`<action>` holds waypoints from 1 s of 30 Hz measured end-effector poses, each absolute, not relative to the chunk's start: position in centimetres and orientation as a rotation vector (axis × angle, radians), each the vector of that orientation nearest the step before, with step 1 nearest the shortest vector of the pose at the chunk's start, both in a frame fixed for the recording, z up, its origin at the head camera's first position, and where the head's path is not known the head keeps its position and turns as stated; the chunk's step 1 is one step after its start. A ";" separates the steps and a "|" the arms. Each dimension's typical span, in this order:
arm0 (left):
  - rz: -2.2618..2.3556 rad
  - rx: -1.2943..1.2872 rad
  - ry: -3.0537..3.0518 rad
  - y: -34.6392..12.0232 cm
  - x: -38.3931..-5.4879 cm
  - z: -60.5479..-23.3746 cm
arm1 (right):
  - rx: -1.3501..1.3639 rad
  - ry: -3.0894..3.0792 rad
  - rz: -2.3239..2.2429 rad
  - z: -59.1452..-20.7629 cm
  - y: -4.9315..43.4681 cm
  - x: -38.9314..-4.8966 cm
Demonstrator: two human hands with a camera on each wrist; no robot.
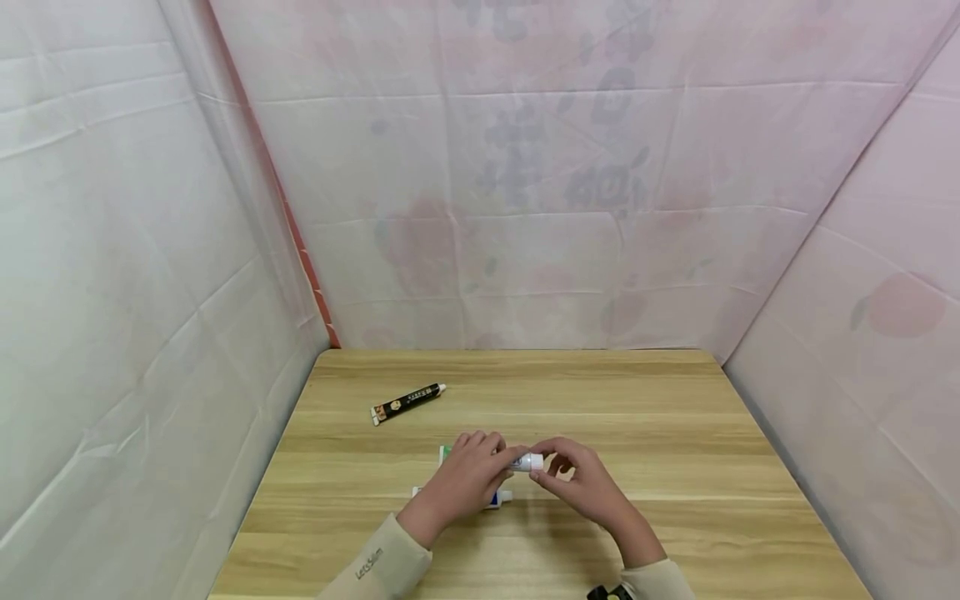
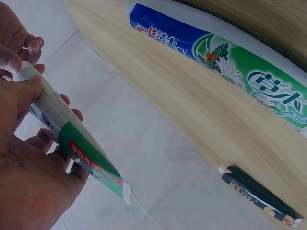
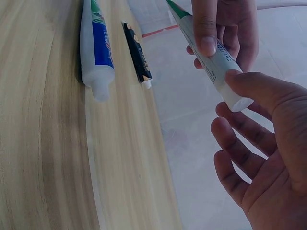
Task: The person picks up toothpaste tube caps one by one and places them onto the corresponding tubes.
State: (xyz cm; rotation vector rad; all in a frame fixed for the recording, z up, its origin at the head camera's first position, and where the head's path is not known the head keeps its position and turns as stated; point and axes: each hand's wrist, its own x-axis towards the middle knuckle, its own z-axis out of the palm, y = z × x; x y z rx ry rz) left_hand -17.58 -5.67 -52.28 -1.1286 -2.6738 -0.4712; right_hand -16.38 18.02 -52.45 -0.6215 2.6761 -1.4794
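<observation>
- To the right of the black tube [image 1: 407, 405] and nearer the person: the white-and-green tube [image 2: 76, 135], held clear of the table [image 1: 637, 400] between both hands. Its white cap [image 1: 537, 462] points right, away from the black tube; its flat crimped end lies toward the black tube's side.
- Left hand [image 1: 468, 471]: right of the black tube, on the person's side. Thumb and fingers pinch the body of the white-and-green tube.
- Right hand [image 1: 581, 483]: farther right of the black tube than the left hand. Thumb and forefinger pinch the cap end of the white-and-green tube; the remaining fingers are loosely curved.
- Blue-and-green tube [image 3: 97, 48]: flat on the table, nearer the person than the black tube. In the head view, the left hand partly covers it.
- Black tube: on the table, set at a slant; its white tip is farther from the person than its crimped end.
- Cloth wall [image 1: 525, 233]: beyond the black tube, behind the table's far edge.
</observation>
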 end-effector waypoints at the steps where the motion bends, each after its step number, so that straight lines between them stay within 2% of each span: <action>1: -0.470 -1.130 -2.675 -5.7 -17.6 -52.3 | -0.629 2.677 -1.480 -52.5 18.0 -16.4; 30: -0.469 -1.116 -2.651 -5.6 -17.5 -52.6 | -0.508 2.630 -1.459 -52.6 18.0 -16.5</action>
